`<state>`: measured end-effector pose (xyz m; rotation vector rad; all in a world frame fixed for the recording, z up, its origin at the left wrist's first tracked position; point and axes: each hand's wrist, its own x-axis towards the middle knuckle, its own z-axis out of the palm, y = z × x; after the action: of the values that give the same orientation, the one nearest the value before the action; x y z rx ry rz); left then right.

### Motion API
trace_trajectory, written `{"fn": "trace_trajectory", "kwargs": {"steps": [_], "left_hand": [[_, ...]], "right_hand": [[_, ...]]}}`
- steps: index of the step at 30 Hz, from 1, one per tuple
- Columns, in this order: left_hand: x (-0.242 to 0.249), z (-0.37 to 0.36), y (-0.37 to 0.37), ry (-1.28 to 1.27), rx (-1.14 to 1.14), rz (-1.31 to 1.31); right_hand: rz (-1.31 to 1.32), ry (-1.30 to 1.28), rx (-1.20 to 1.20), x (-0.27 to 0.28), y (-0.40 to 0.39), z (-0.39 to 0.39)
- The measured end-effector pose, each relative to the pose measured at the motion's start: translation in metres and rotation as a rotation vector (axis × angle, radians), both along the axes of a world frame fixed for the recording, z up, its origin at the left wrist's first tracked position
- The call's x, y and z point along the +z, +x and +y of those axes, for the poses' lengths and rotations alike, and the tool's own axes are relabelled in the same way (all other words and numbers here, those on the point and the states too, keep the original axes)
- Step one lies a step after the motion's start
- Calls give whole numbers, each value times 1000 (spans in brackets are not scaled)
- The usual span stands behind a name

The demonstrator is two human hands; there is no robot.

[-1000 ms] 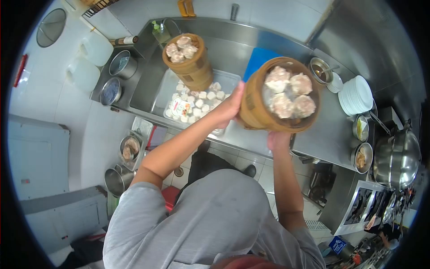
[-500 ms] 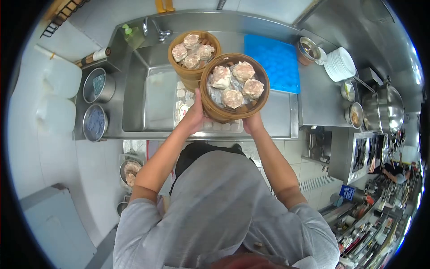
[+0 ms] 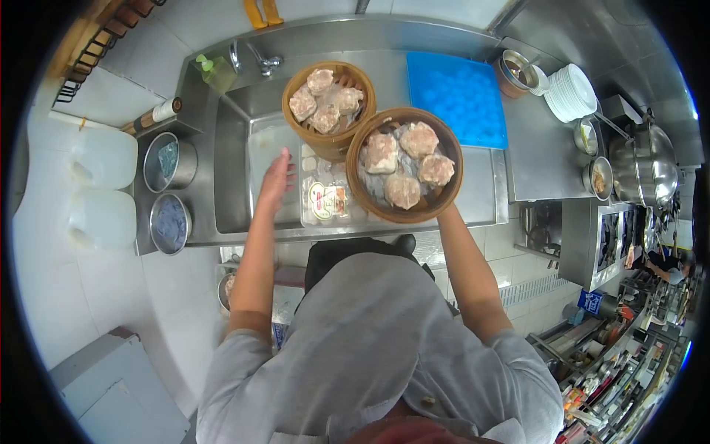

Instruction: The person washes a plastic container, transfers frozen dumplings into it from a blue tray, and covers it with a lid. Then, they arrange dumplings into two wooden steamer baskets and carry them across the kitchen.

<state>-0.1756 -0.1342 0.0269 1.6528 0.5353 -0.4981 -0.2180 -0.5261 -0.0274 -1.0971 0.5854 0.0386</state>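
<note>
My left hand (image 3: pixel 276 180) is off the baskets, over the sink, with fingers stretched out and nothing in it. My right hand (image 3: pixel 448 214) supports the nearer bamboo steamer basket (image 3: pixel 356 194) from its near right side; its fingers are hidden underneath. Several meat dumplings (image 3: pixel 403 191) sit in that basket on a pale liner. Just behind it to the left stands another bamboo steamer (image 3: pixel 325 138), also with several dumplings (image 3: pixel 347 100) inside. Partly under the baskets lies a clear plastic pack (image 3: pixel 314 209) with a printed label and pale pieces.
A steel sink (image 3: pixel 235 170) with a tap (image 3: pixel 270 63) is at the left. Two metal pots (image 3: pixel 185 163) stand beyond it. On the right are a blue tray (image 3: pixel 499 133), stacked white plates (image 3: pixel 569 92), small bowls and a large metal pot (image 3: pixel 643 174).
My left hand has let go of the nearer steamer basket and moved left, its fingers now apart. The right hand stays at that basket. The whole view has shifted slightly.
</note>
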Motion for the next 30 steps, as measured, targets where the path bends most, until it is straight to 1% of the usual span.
{"fn": "trace_trajectory", "kwargs": {"steps": [2,4,5,6,8,9,10,14,17,20,23,24,26,28,30], "left_hand": [[-24,-12,17,-100,1,136],[-65,-24,22,-319,-12,36],[-75,-28,24,-425,-22,-13],[-75,-31,26,-418,6,16],[-108,-23,34,-238,-29,19],[-112,-23,39,-150,-48,16],[-117,-22,39,-167,-28,49],[-137,-21,36,-153,30,-6],[-113,-28,25,-188,-3,-122],[-116,-26,23,-219,-5,-182],[-97,-20,25,-231,-51,-165],[-86,-20,24,-225,-66,-213],[-68,-17,26,-204,-115,-214],[-67,-12,26,-160,-149,-224],[-86,-4,26,-124,-174,-216]], "right_hand": [[-45,28,9,13,-4,7],[-45,29,18,24,-8,15],[-38,28,18,28,-9,19],[-33,29,18,30,-10,21],[-20,20,20,32,-12,24],[-14,16,17,32,-13,25],[-7,13,16,33,-14,26],[19,-5,6,33,-17,29],[40,-17,-3,32,-20,29],[57,-27,-7,32,-20,30],[67,-31,-13,32,-22,37],[70,-33,-15,32,-23,40],[73,-46,-17,34,-26,43],[82,-61,-28,39,-32,43],[99,-87,-43,45,-40,42]]}}
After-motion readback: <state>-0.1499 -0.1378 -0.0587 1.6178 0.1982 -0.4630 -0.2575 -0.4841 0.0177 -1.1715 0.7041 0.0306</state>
